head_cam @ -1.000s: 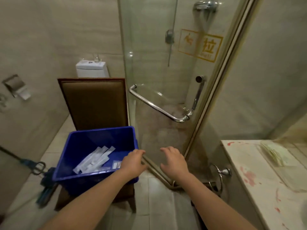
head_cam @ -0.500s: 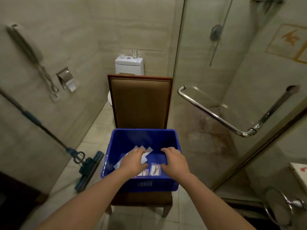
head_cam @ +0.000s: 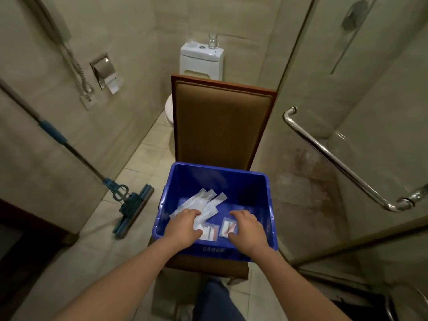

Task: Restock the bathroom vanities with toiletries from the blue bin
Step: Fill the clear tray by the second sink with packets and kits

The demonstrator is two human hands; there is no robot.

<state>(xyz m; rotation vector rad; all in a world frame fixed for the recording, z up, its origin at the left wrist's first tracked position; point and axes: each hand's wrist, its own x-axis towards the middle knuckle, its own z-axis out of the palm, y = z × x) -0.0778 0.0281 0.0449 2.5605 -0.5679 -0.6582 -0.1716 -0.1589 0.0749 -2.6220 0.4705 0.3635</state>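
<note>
The blue bin (head_cam: 231, 176) stands on the seat of a brown padded chair (head_cam: 220, 121) straight in front of me. Several long white packets (head_cam: 209, 200) lie in its left half. Small flat sachets with red marks (head_cam: 212, 232) lie near its front wall. Both my hands are inside the bin. My left hand (head_cam: 185, 225) curls its fingers and thumb round the near ends of the long packets. My right hand (head_cam: 246, 229) curls over one small sachet (head_cam: 228, 226), thumb and fingers at its edges. No vanity is in view.
A toilet (head_cam: 201, 60) with a drinking glass (head_cam: 213, 40) on its tank stands behind the chair. A mop (head_cam: 133, 206) leans at the left wall. The glass shower door with its chrome handle (head_cam: 335, 163) stands close on the right.
My view swung left from the shower door and vanity edge to the bin. Both hands moved from above the bin's right rim down into it and closed over the packets.
</note>
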